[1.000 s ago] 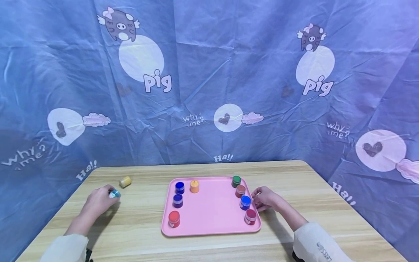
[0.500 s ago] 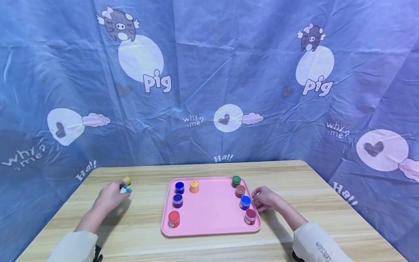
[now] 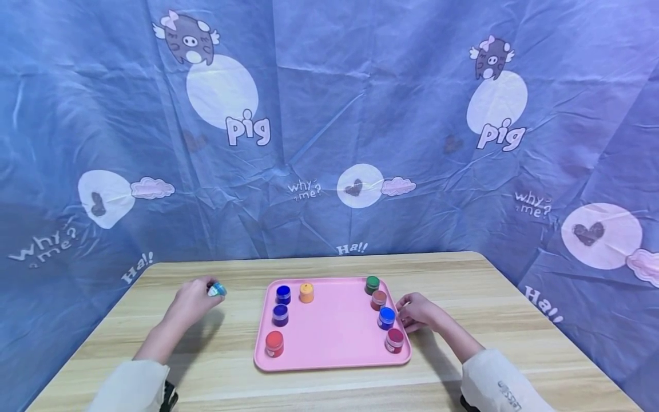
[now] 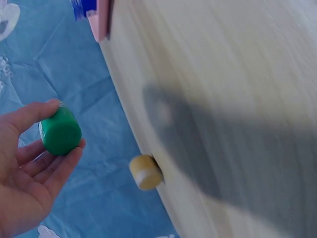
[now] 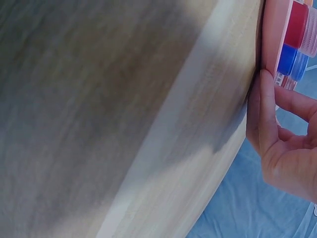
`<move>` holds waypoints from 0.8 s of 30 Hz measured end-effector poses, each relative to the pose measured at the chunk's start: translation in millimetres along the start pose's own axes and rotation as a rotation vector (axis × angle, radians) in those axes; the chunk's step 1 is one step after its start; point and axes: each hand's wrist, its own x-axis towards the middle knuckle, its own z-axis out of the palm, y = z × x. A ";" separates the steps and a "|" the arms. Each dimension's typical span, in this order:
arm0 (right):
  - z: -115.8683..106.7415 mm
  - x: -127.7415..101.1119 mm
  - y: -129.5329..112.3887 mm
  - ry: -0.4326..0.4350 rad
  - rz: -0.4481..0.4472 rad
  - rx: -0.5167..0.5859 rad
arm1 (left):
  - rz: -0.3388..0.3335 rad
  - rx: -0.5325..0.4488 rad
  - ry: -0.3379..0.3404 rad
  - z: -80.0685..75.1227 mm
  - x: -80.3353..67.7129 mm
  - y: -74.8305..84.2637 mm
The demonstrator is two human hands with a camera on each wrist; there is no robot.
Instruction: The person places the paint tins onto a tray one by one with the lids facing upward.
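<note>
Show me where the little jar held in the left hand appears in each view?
Head: the jar sits at the fingertips, left of the pink tray.
Left wrist: left side, green cap facing us.
Right wrist: not in it.
Shared landmark: the pink tray.

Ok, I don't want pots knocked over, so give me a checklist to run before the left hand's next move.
1. Left hand grips the green-lidded pot: ok, fingers curl round it.
2. Pot lifted off the table: ok, wrist view shows it in the air.
3. Free space on the tray: ok, the middle is bare, pots stand along both sides.
4. Right hand at the tray: ok, fingers touch its right rim.
5. Yellow pot out of the way: ok, it lies on its side near the table edge.
6. Lid tight: cannot tell.
</note>
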 end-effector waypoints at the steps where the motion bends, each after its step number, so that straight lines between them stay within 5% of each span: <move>1: 0.2 0.4 0.5 0.001 0.002 0.000 | 0.004 -0.007 0.006 0.7 0.3 2.7; 24: -0.4 3.9 2.6 -0.019 -0.011 0.007 | 0.034 -0.074 0.033 35.0 19.9 51.6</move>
